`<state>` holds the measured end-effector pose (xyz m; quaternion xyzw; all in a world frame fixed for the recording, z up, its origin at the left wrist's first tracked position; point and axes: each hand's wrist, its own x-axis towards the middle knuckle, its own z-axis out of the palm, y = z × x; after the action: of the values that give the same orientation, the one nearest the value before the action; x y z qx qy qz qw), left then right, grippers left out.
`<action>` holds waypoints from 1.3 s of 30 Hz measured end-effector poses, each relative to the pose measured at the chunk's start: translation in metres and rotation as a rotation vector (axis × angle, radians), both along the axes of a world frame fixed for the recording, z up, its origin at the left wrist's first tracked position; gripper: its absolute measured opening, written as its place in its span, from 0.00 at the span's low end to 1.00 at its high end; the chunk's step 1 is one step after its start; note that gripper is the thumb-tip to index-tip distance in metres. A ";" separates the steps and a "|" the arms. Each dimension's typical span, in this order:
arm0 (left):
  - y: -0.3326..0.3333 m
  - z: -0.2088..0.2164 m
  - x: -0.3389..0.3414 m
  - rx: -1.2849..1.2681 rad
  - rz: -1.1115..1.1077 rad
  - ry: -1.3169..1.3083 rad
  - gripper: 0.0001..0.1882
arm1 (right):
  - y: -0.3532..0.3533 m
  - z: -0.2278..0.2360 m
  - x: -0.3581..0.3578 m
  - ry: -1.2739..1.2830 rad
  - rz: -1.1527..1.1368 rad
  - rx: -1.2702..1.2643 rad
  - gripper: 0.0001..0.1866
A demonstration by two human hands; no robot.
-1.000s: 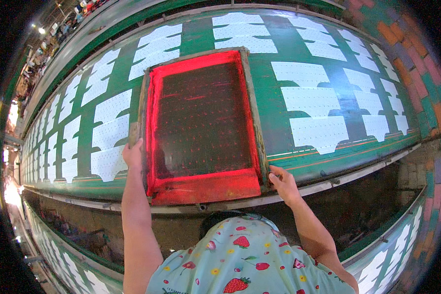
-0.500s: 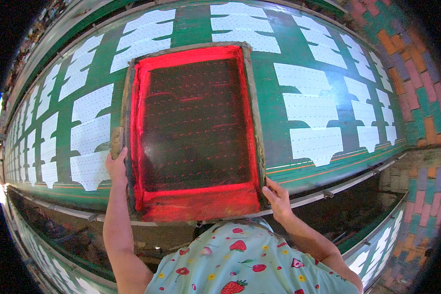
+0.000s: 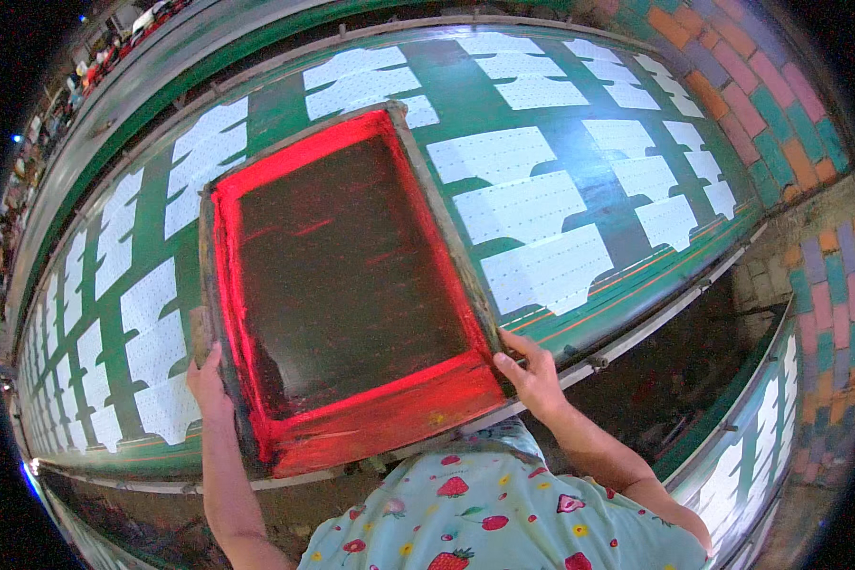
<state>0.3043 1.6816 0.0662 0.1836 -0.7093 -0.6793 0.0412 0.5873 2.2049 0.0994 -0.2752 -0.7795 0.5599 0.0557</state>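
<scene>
My L hand (image 3: 209,385) grips the left side of the red-edged screen (image 3: 342,275), thumb up, other fingers hidden, can't tell their curl; R hand (image 3: 532,375) pinches its near-right edge, prob. for balance. Screen's over green table (image 3: 579,332), btwn white pieces (image 3: 532,204).

From my remote seat, I have the rectangular dark-mesh frame with red margins (image 3: 351,275) over a long green table (image 3: 444,85), directly before the person in a pale fruit-print shirt (image 3: 465,513); whether it touches the tabletop, I can't tell. The bare left hand (image 3: 209,380) is at its left edge, the bare right hand (image 3: 534,375) at its near right corner. Flat white dotted pieces (image 3: 157,332) lie in rows on the table, left, right and beyond the frame. Multicoloured brick paving (image 3: 769,104) lies past the table's right end.
</scene>
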 end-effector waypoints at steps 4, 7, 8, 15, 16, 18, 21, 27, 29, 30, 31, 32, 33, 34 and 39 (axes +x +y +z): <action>0.090 -0.001 0.010 0.064 -0.022 0.025 0.24 | 0.077 -0.017 0.014 -0.039 -0.072 0.029 0.30; 0.171 -0.010 0.026 0.045 0.010 0.073 0.24 | 0.145 -0.031 0.028 -0.001 -0.107 0.044 0.31; 0.199 -0.011 0.031 -0.015 0.050 0.054 0.24 | 0.170 -0.035 0.033 -0.024 -0.094 0.095 0.31; 0.366 -0.029 0.082 -0.071 0.066 0.066 0.22 | 0.325 -0.073 0.067 -0.092 -0.176 -0.023 0.32; 0.382 -0.033 0.089 -0.035 0.048 0.095 0.22 | 0.341 -0.076 0.074 -0.096 -0.186 -0.007 0.32; 0.405 -0.039 0.096 0.008 0.020 0.090 0.23 | 0.369 -0.081 0.085 -0.078 -0.186 -0.017 0.32; 0.431 -0.050 0.101 -0.019 0.027 0.093 0.27 | 0.397 -0.087 0.094 0.011 -0.216 -0.102 0.31; 0.457 -0.052 0.110 0.040 -0.002 0.143 0.27 | 0.427 -0.080 0.103 -0.001 -0.157 -0.043 0.30; 0.458 -0.048 0.113 0.035 -0.003 0.128 0.28 | 0.429 -0.069 0.103 -0.037 -0.124 -0.049 0.30; 0.459 -0.047 0.113 -0.028 -0.002 0.089 0.28 | 0.427 -0.062 0.101 -0.029 -0.098 0.030 0.29; 0.459 -0.046 0.113 -0.076 0.002 0.059 0.28 | 0.423 -0.053 0.100 -0.051 -0.081 0.122 0.29; 0.459 -0.045 0.112 -0.122 0.017 0.024 0.28 | 0.418 -0.044 0.098 -0.096 -0.071 0.221 0.28; 0.459 -0.045 0.111 -0.184 0.012 0.005 0.28 | 0.410 -0.035 0.097 -0.036 0.007 0.442 0.29; 0.461 -0.047 0.111 -0.244 0.021 -0.018 0.28 | 0.398 -0.026 0.097 0.007 0.076 0.669 0.30; 0.464 -0.061 0.110 -0.192 0.023 0.090 0.25 | 0.327 0.005 0.091 0.177 0.788 0.533 0.33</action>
<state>0.4140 2.1454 0.0055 0.1560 -0.7663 -0.6154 0.0982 0.6778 2.5321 0.1045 0.1138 -0.9330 0.3404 -0.0259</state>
